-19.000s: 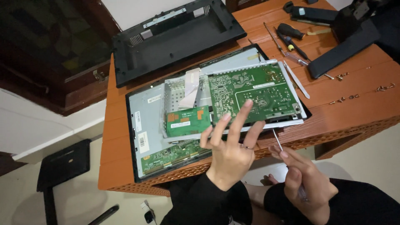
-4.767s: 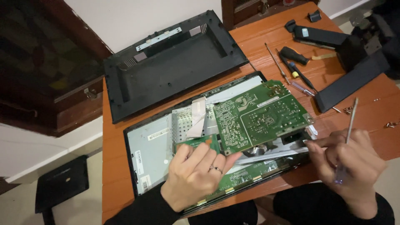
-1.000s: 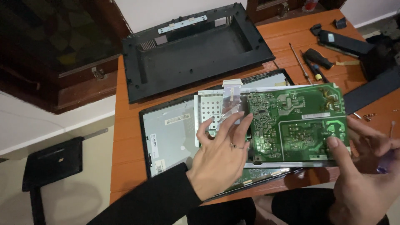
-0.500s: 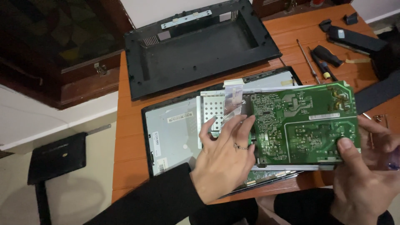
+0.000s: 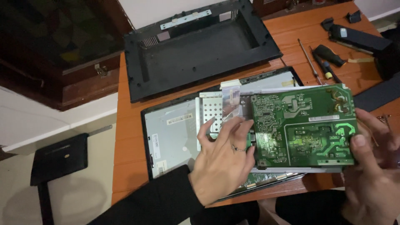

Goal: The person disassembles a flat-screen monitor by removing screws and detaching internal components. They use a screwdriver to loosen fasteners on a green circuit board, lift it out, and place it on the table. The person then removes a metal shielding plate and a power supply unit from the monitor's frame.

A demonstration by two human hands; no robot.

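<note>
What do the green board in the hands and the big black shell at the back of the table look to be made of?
The green board looks like rigid laminate with a glossy green coat and pale metal traces. The black shell looks like matt moulded plastic, with ribs and screw posts inside. Both hands, left and right, grip the board's edges.

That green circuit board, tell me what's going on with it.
A person is working at an orange wooden table on a taken-apart flat monitor panel. Both hands grip the large green circuit board and hold it above the panel: the left hand at its left edge, the right hand at its right edge. The black plastic rear cover lies apart behind, and screwdrivers lie at the right.
</note>
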